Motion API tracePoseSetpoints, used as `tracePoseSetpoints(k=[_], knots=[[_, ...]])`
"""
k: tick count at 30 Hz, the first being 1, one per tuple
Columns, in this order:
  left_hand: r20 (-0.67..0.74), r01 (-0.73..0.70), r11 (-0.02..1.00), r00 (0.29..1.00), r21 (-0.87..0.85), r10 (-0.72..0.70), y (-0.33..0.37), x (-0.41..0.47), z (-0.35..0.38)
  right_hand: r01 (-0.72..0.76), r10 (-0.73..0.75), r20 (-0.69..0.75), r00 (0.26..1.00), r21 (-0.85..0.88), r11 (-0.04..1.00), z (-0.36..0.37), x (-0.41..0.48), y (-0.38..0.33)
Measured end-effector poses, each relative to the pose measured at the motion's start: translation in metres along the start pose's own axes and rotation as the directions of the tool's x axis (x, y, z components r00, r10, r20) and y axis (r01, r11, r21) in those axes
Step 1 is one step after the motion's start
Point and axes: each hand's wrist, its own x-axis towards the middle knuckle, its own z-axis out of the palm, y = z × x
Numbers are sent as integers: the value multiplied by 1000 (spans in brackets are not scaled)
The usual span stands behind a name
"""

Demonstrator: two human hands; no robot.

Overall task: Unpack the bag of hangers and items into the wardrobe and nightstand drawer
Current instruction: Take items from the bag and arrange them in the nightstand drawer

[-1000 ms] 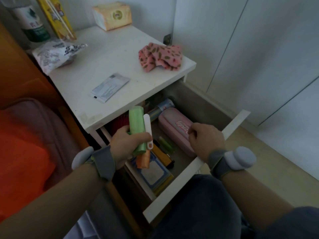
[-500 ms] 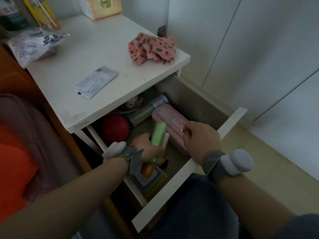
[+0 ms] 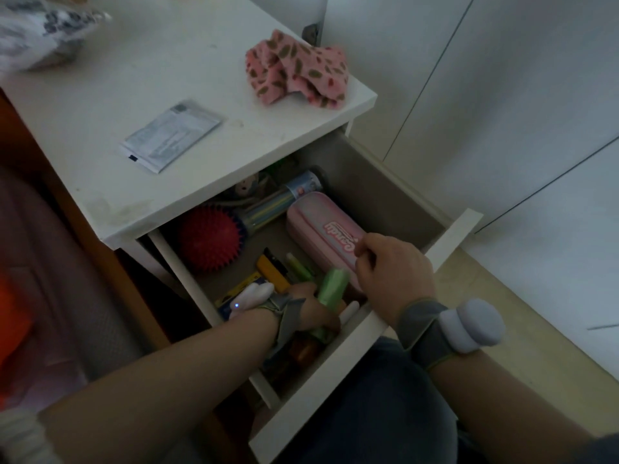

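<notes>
Presently, a white nightstand point(image 3: 187, 78) is seen from above with its drawer point(image 3: 365, 349) pulled open.

Left hand point(image 3: 311, 309): lowered inside the drawer near the front panel, fingers closed around a green roll point(image 3: 330, 291); a white stick-shaped item point(image 3: 348, 313) is pressed alongside the roll in the same grasp. An orange item below the hand is too dark to be identified.

Right hand point(image 3: 392, 272): placed at the drawer's front edge, fingers curled down onto the near end of a pink zip case point(image 3: 321, 229); whether the case is gripped or only touched cannot be told.

Drawer contents: a red spiky ball point(image 3: 207, 239) at the back left; a clear tube of coloured sticks point(image 3: 278, 205) behind the pink zip case; a yellow utility knife point(image 3: 271, 267) and a green marker point(image 3: 298, 267) lying between the ball and the case.

Nightstand worktop: a crumpled pink patterned cloth point(image 3: 296, 73) at the right corner; a flat grey sachet point(image 3: 170, 135) near the front edge; a printed plastic bag point(image 3: 43, 31) at the far left.

Both wrists are fitted with grey straps carrying white devices.
</notes>
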Motion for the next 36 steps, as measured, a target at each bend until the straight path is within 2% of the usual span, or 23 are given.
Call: tracePoseSetpoints(k=[3,6,10,14,18,22,27,31,34,36], knots=[[46,21,999,999,-47,-19,0,1,-1,-6,6,1,1000,2,1000,1,-1,-1],[76,49,984,996,-172,-36,0,1,0,-12,12,-3,1000,9,1000,0,-1,0],[-94,18,978,995,-207,-38,-3,-5,-15,-2,2,-4,1000,-5,1000,0,-2,1],[-291,42,979,952,-198,-100,-6,-13,-53,0,0,-13,1000,3,1000,0,-3,1],[-167,98,955,975,-281,-149,-10,-4,-59,-9,9,-9,1000,15,1000,0,-2,2],[-212,156,960,955,-231,-206,-16,0,-59,0,0,-13,1000,19,1000,1,-2,1],[-313,52,927,933,-371,-178,-12,-4,-59,2,-1,-17,1000,38,999,1,-3,2],[-209,10,842,967,-539,-145,-8,-5,-51,5,-4,-25,1000,44,999,1,-3,3],[-44,66,773,992,-631,-121,1,-10,-28,7,-5,-28,1000,51,999,0,-4,2],[-20,83,762,992,-642,-125,3,-6,-12,5,-4,-26,1000,47,999,0,-4,2]])
